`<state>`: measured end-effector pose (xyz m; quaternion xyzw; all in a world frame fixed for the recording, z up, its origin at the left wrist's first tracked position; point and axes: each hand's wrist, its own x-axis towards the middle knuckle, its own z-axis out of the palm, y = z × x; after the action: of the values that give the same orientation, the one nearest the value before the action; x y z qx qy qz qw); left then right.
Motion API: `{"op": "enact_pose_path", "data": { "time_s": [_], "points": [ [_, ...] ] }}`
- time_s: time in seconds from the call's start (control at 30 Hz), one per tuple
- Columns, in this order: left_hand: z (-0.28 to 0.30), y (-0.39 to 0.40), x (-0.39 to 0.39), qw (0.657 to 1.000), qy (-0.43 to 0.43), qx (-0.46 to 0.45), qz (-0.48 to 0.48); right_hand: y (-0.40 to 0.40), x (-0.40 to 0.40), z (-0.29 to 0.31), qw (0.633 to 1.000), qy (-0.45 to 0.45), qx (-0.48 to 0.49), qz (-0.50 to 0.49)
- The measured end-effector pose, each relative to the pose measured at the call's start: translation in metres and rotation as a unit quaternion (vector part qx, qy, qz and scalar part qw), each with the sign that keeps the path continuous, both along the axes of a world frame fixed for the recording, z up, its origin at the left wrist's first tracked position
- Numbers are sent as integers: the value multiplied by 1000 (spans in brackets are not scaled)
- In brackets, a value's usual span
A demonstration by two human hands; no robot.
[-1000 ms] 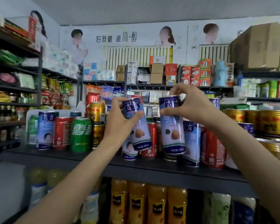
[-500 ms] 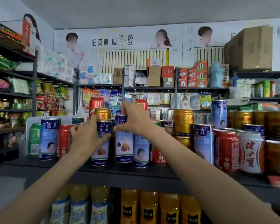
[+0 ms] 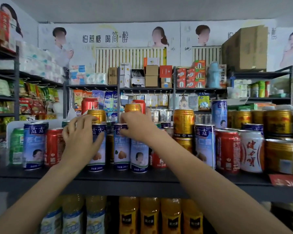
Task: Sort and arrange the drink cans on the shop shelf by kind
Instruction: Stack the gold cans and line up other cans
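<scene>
Both hands are up at the shelf (image 3: 108,176) right now, each on one of the blue-and-white almond drink cans. The left hand (image 3: 79,141) has its fingers (image 3: 85,120) curled over the top and its thumb across the front of one blue can (image 3: 98,149), so it's holding that one. The right hand (image 3: 139,127) is doing the same from above on the next blue can (image 3: 121,149), fingers hooked on its rim. Both cans look like they're standing on the shelf, just beside each other, with a third blue can (image 3: 139,156) touching on the right side, so a little blue group is forming in the middle front. Looks to me like the placing step: the two cans are down and about to be let go, or maybe getting a last nudge into line. There's plenty left though. Another blue can (image 3: 33,146) sits off to the left with a red can (image 3: 53,147) and a green can (image 3: 15,146) next to it, and one more blue can (image 3: 205,146) is over on the right among gold cans (image 3: 183,122) and a second red can (image 3: 227,151). Next move, I'd guess: release, then go fetch one of those strays. The far left one means lifting it over the red can without knocking it, and the stacked gold cans on the right look tippy, so that one wants a careful straight-up lift.
</scene>
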<state>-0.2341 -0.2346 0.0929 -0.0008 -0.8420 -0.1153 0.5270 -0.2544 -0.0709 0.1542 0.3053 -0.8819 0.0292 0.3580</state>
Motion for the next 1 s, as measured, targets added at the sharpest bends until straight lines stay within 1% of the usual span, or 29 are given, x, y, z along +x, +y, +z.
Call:
{"op": "enact_pose_path", "data": {
  "time_s": [0.07,0.1,0.13,0.2,0.23,0.27,0.33,0.37,0.43,0.5,0.57,0.6,0.67,0.73,0.77,0.87,0.93,1.0],
  "points": [
    [5,14,2,999,33,-4,-32,33,1,7,997,45,-65,-8],
    [8,22,2,998,41,-9,-48,54,0,11,993,65,-87,-44],
    [12,32,2,997,43,-10,-66,77,-1,15,987,74,-96,-103],
    [18,55,2,994,42,-3,-103,117,-8,20,967,49,-113,-224],
    [20,67,1,992,42,-8,-117,130,-12,20,960,17,-122,-253],
    [22,78,-1,991,42,-19,-127,137,-16,18,958,-20,-132,-255],
    [22,97,-4,988,39,-44,-145,140,-21,12,961,-74,-156,-218],
    [22,105,-4,986,36,-53,-151,139,-23,9,962,-84,-163,-201],
    [23,118,-6,985,31,-62,-160,135,-26,7,964,-69,-164,-198],
    [24,128,-8,984,30,-58,-168,131,-27,8,963,-60,-189,-184],
    [27,136,-10,982,33,-32,-184,132,-25,12,961,-52,-243,-122],
    [30,141,-10,980,38,-12,-195,135,-24,17,956,-30,-280,-81],
    [36,153,-12,974,49,21,-219,149,-12,33,931,23,-364,8],
    [41,171,-13,968,58,28,-243,172,8,54,906,53,-415,64],
    [43,183,-12,965,57,29,-256,189,18,63,902,66,-421,71],
    [42,227,-9,953,34,31,-300,254,47,76,904,82,-414,65],
    [42,259,-7,943,17,19,-331,302,62,74,906,54,-418,35],
    [45,293,-5,932,-9,-5,-362,345,69,67,909,-1,-416,-30]
  ]
}}
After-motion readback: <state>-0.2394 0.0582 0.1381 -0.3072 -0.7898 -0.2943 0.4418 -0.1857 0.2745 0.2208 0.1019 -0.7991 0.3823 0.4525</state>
